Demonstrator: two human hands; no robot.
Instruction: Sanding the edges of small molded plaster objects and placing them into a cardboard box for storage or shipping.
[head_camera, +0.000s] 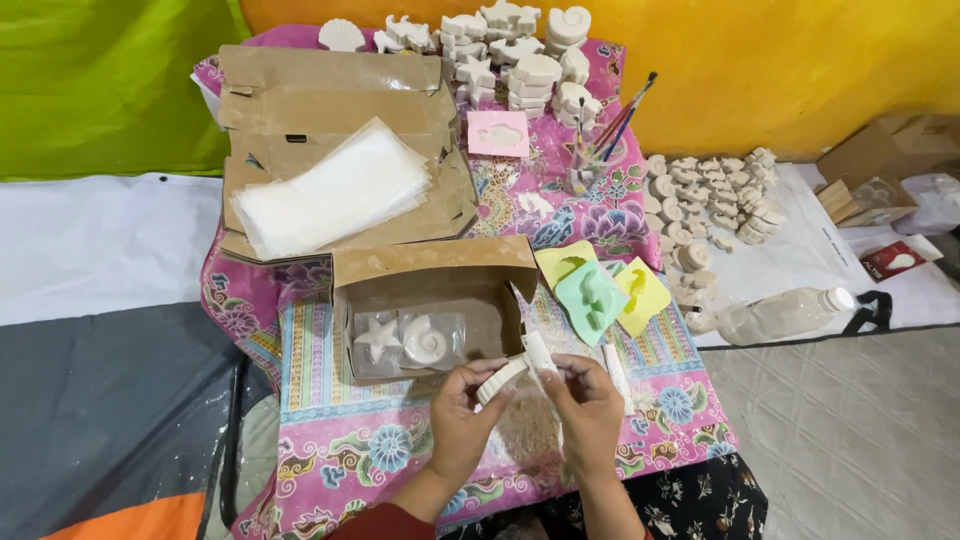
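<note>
Left hand (462, 412): I gripped one end of a white cast (502, 379).
Right hand (588, 398): pinched its wrap (541, 352) (hands close together).
Box (432, 268): just beyond, on the surface (330, 440).

pink floral tablecloth (330, 440), white plaster shapes (510, 45), brown cardboard box (430, 265), mint-green mould (592, 300)

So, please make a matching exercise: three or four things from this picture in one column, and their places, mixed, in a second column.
1. white plaster star
2. stack of clear plastic sheets
3. thin paintbrushes
4. clear plastic bottle

A. standing in a small holder
B. inside the open brown cardboard box
C. lying on the white sheet at the right
D. on the flattened cardboard

Pairs: 1-B, 2-D, 3-A, 4-C
</note>
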